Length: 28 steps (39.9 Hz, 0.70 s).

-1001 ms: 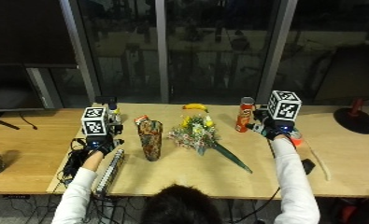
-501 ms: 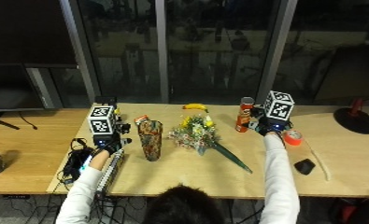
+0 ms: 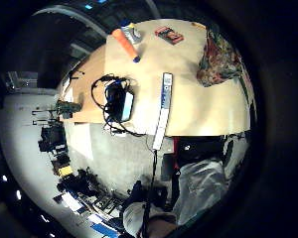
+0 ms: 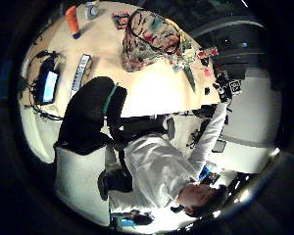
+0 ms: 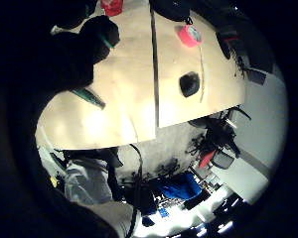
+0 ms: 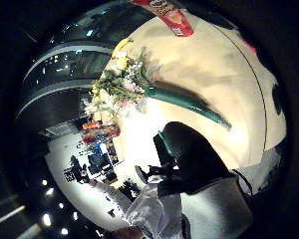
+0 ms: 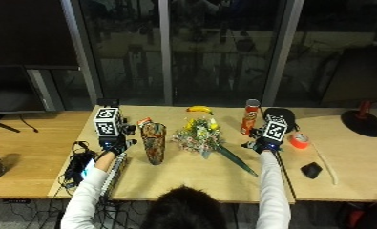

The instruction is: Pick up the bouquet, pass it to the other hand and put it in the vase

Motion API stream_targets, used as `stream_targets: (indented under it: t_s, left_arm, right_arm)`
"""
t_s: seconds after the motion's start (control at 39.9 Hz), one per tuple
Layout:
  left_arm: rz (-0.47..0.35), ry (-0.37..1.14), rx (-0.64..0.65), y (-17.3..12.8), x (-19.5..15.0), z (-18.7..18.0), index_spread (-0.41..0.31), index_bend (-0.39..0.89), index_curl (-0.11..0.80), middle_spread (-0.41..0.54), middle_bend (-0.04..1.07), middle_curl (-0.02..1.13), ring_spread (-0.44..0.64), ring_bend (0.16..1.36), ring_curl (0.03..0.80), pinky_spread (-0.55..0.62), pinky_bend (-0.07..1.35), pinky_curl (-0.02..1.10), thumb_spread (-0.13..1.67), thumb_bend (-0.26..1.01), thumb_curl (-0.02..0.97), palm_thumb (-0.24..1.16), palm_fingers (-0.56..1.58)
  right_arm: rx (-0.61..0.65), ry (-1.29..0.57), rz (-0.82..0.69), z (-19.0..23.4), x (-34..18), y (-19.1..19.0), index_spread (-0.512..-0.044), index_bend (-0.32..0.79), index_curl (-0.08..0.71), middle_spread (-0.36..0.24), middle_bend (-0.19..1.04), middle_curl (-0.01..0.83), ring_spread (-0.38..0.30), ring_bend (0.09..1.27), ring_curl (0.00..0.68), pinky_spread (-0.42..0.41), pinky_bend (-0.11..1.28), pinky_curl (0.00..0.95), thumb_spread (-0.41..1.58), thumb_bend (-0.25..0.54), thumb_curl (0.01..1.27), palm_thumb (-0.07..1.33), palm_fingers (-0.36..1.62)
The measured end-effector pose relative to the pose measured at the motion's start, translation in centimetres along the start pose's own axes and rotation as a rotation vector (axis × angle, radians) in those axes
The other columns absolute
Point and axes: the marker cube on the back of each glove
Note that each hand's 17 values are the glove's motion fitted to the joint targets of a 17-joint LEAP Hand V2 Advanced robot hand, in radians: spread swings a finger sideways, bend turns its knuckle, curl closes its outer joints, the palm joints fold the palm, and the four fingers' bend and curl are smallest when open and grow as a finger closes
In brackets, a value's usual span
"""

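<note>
Bouquet (image 7: 203,138) on table (image 7: 188,179), beside vase (image 7: 153,143)

Patterned vase (image 4: 149,39) upright on table (image 4: 152,88), bouquet (image 4: 188,58) just beside, black-gloved thumb (image 4: 88,115) near.

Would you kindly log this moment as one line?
bouquet: on table, unheld | vase: upright, empty | left hand: open | right hand: open

Banana (image 7: 199,109) lying at table's (image 7: 175,179) far edge; chip can (image 7: 248,117) standing upright; tape roll (image 7: 298,140) sitting near black puck (image 7: 311,170).
</note>
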Motion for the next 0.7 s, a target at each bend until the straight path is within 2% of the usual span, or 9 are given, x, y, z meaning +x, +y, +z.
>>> stream_targets:
  t_s: [0.05, 0.18, 0.33, 0.4, 0.55, 0.7]
  left_arm:
    - [0.000, 0.001, 0.008, -0.3, 0.3, 0.1, 0.070, 0.11, 0.160, 0.385, 0.20, 0.30, 0.50, 0.54, 0.211, 0.46, 0.38, 0.29, 1.14, -0.02, 0.294, 0.41, -0.07]
    - [0.013, -0.004, -0.007, -0.7, 1.4, 0.4, 0.069, 0.13, 0.168, 0.387, 0.19, 0.30, 0.50, 0.53, 0.212, 0.46, 0.37, 0.29, 1.15, -0.02, 0.298, 0.41, -0.07]
    - [0.037, 0.001, -0.003, -0.9, 2.2, 0.3, 0.068, 0.13, 0.176, 0.388, 0.19, 0.30, 0.50, 0.53, 0.214, 0.46, 0.36, 0.30, 1.16, -0.02, 0.300, 0.42, -0.07]
    - [0.042, 0.007, -0.007, -0.9, 2.4, 0.4, 0.068, 0.12, 0.179, 0.389, 0.19, 0.30, 0.50, 0.53, 0.215, 0.46, 0.36, 0.30, 1.16, -0.02, 0.302, 0.42, -0.07]
    - [0.039, 0.006, -0.010, -1.2, 2.3, 0.7, 0.068, 0.12, 0.183, 0.389, 0.19, 0.31, 0.50, 0.52, 0.218, 0.46, 0.36, 0.30, 1.16, -0.02, 0.305, 0.42, -0.06]
    - [0.048, 0.015, 0.001, -0.8, 2.6, 0.5, 0.068, 0.12, 0.186, 0.390, 0.19, 0.30, 0.50, 0.52, 0.220, 0.46, 0.36, 0.30, 1.16, -0.02, 0.306, 0.42, -0.07]
  right_arm:
    - [0.079, -0.009, -0.092, 0.6, -0.1, -1.5, -0.196, 0.04, 0.069, 0.035, 0.31, 0.359, 0.014, 0.67, 0.326, 0.262, 0.77, 0.375, 1.07, -0.019, 0.31, 0.51, 0.30]
    - [0.024, -0.013, -0.113, 3.1, -0.3, -2.5, -0.187, 0.03, 0.056, 0.029, 0.32, 0.370, -0.002, 0.70, 0.338, 0.252, 0.79, 0.377, 1.07, -0.016, 0.32, 0.53, 0.30]
    - [0.035, -0.033, -0.117, 4.4, -2.0, 1.7, -0.171, 0.05, 0.054, 0.025, 0.34, 0.382, -0.011, 0.70, 0.343, 0.243, 0.81, 0.377, 1.06, -0.016, 0.33, 0.55, 0.31]
    - [0.070, -0.035, -0.150, 5.4, -2.5, 1.3, -0.161, 0.05, 0.056, 0.019, 0.33, 0.381, -0.019, 0.72, 0.347, 0.217, 0.82, 0.376, 1.06, -0.007, 0.33, 0.58, 0.36]
    - [-0.030, 0.017, -0.142, 8.3, -3.1, 1.1, -0.146, 0.05, 0.057, 0.015, 0.31, 0.387, -0.038, 0.75, 0.359, 0.167, 0.84, 0.379, 1.04, -0.010, 0.35, 0.63, 0.40]
    - [-0.016, 0.020, -0.112, 9.7, -3.7, 0.8, -0.146, 0.07, 0.067, 0.006, 0.31, 0.394, -0.048, 0.74, 0.363, 0.140, 0.83, 0.378, 1.02, -0.018, 0.36, 0.65, 0.42]
